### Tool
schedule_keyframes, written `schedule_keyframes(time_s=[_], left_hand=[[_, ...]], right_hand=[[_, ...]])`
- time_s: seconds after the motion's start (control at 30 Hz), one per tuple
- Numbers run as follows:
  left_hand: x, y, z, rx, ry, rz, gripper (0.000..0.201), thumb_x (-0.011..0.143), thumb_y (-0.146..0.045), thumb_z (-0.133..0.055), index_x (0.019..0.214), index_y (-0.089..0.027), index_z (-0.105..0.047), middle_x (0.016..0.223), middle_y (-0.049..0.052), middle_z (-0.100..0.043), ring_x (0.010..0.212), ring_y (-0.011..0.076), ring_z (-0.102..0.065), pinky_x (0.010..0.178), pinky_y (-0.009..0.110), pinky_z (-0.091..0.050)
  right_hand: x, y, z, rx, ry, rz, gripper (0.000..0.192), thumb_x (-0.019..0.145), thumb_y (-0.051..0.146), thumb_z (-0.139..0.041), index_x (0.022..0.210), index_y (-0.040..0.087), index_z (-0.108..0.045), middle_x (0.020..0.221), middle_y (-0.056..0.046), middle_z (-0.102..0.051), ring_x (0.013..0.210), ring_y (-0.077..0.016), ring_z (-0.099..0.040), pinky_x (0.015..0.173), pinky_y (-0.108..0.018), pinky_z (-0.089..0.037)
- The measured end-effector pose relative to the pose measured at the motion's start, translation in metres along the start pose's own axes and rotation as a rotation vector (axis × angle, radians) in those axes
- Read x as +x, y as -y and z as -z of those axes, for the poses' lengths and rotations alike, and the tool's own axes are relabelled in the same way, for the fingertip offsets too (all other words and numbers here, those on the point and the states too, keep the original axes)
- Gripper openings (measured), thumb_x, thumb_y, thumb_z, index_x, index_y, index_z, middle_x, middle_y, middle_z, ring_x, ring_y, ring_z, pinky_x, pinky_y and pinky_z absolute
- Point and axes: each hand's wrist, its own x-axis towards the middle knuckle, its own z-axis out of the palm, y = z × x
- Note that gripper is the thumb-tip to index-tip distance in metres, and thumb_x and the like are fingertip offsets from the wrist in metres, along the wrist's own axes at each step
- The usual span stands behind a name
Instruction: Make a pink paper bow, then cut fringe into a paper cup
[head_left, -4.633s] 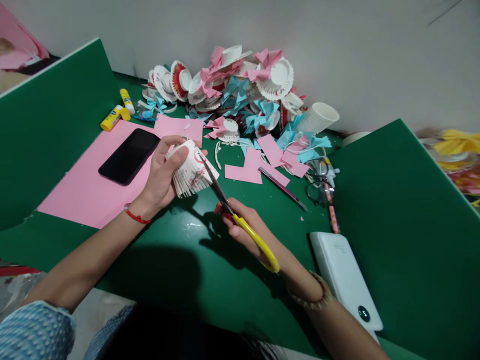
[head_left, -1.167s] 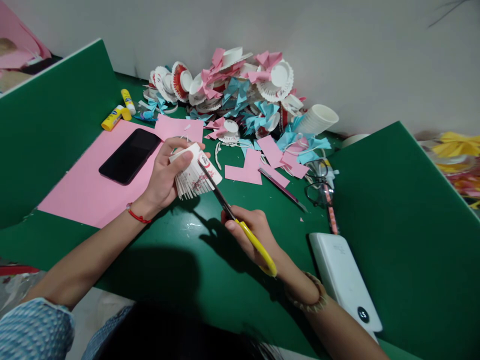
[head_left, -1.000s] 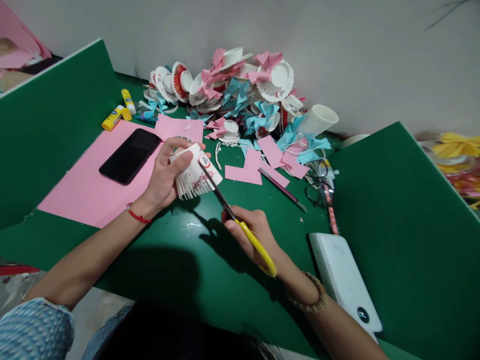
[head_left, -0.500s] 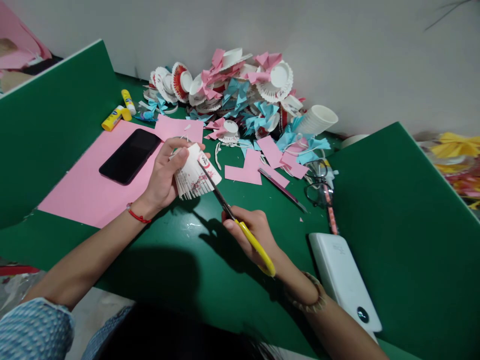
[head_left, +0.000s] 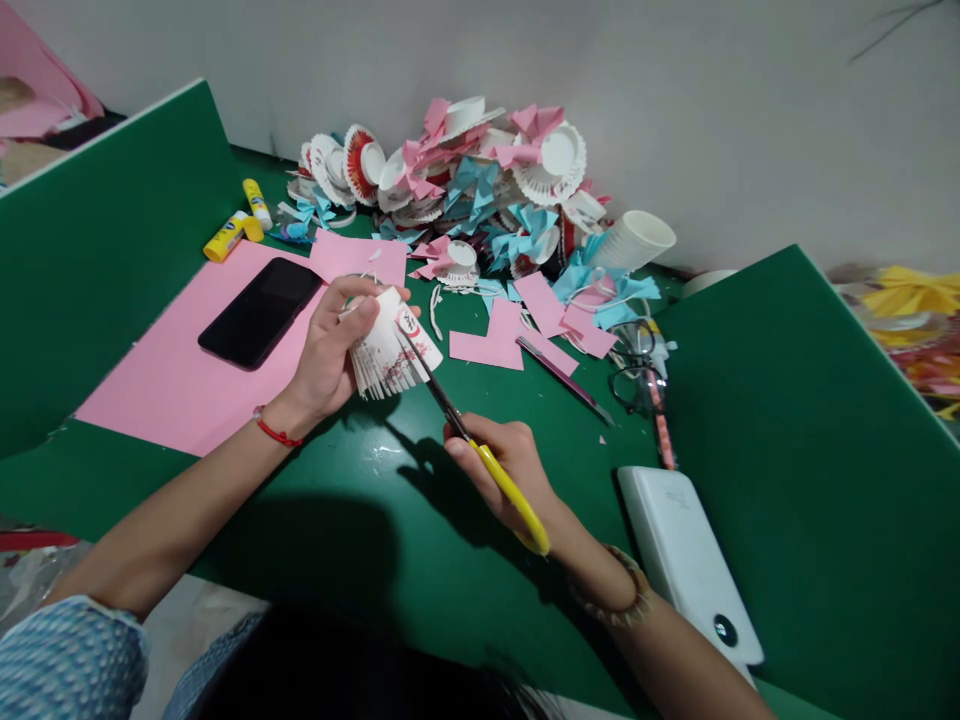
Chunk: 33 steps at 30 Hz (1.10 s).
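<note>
Fingers of the left hand are curled round a white paper cup whose wall is cut into a fringe of thin strips, thumb on top, holding it just above the green table beside the pink sheet. Further left a black phone lies on that sheet, and two yellow glue sticks sit at its far corner. Scissors with yellow handles have their blades in the cup's fringe, only slightly parted; the right hand grips the handles, fingers closed through them. Behind, against the wall, lies a heap of cut cups and pink and blue paper scraps. To the right are a stack of plain cups on its side, a pair of glasses, and a white power bank near the right wrist.
</note>
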Motion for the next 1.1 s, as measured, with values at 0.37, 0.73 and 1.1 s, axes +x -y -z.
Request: schedule_keyframes(time_s=[0.37,0.73,1.1], left_hand=[[0.003,-0.002,0.002,-0.028,-0.048,-0.015,0.036,0.064,-0.036,-0.080,0.083,-0.021,-0.053,0.084,0.001,-0.070,0.083,0.0193,-0.070,0.073,0.032,-0.055],[0.013,-0.012,0.012,-0.070,-0.130,-0.054,0.031,0.069,-0.035,-0.072,0.084,-0.023,-0.047,0.086,0.000,-0.070,0.086,0.0201,-0.070,0.079,0.035,-0.056],[0.003,0.000,0.002,-0.003,-0.043,0.011,0.042,0.062,-0.038,-0.080,0.085,-0.023,-0.049,0.086,-0.001,-0.070,0.081,0.0180,-0.071,0.071,0.028,-0.058]], right_hand=[[0.003,0.003,0.005,0.038,0.076,-0.081,0.044,0.088,0.059,-0.048,0.078,0.016,-0.054,0.056,0.004,-0.044,0.048,-0.0084,-0.033,0.046,-0.021,-0.030],[0.000,0.003,0.014,0.140,0.286,-0.065,0.064,0.081,0.079,-0.036,0.101,0.018,-0.046,0.077,0.000,-0.046,0.064,-0.0133,-0.039,0.057,-0.027,-0.037],[0.001,0.005,0.014,0.158,0.247,-0.089,0.065,0.081,0.079,-0.036,0.100,0.017,-0.047,0.073,0.001,-0.044,0.062,-0.0129,-0.037,0.056,-0.027,-0.033]])
